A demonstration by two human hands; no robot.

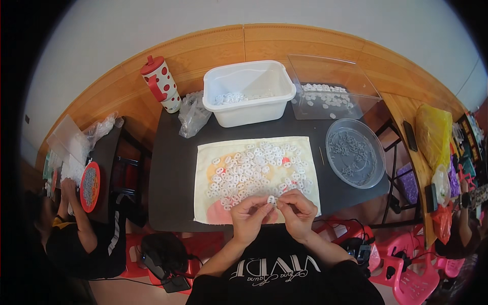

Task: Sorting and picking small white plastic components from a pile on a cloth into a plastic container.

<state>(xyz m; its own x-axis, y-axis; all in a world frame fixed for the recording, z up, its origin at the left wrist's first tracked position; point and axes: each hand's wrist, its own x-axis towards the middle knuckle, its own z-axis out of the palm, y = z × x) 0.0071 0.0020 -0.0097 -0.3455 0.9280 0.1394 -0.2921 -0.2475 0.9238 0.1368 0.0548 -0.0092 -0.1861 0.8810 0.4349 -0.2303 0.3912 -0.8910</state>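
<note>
**Small white ring pinched between both hands above the cloth**

Head view: A single small white plastic ring (271, 200) is held between the fingertips of the left hand (250, 217) and the right hand (299, 212). Both hands are closed narrowly on it, thumbs and forefingers meeting at the piece, at the near edge of a pale cloth (203, 203) spread on the dark counter (173, 173).

The ring is judged to be very light, stiff and smooth, so it is likely to slip or spring away if it is pinched on its curved face; a hold across its outer rim, with one fingertip on each side, is judged the safest. It looks too small for more than two fingertips per hand to be placed on it.

Just beyond the fingertips, a heap of like white rings (256, 170) is spread over the middle of the cloth, within easy reach of either hand. Farther ahead of the hands, a white tub (249, 94) is seen with more white pieces in it, and a clear square tray (333, 89) with scattered white pieces lies ahead and to the right. A clear round dish (355, 152) holding grey pieces is set to the right of the right hand, well apart from it. A red-dotted jug (161, 84) and a crumpled clear bag (193, 114) stand ahead and to the left. At the far left, another person's hand (67, 187) is seen by a red round tray (90, 186).
</note>
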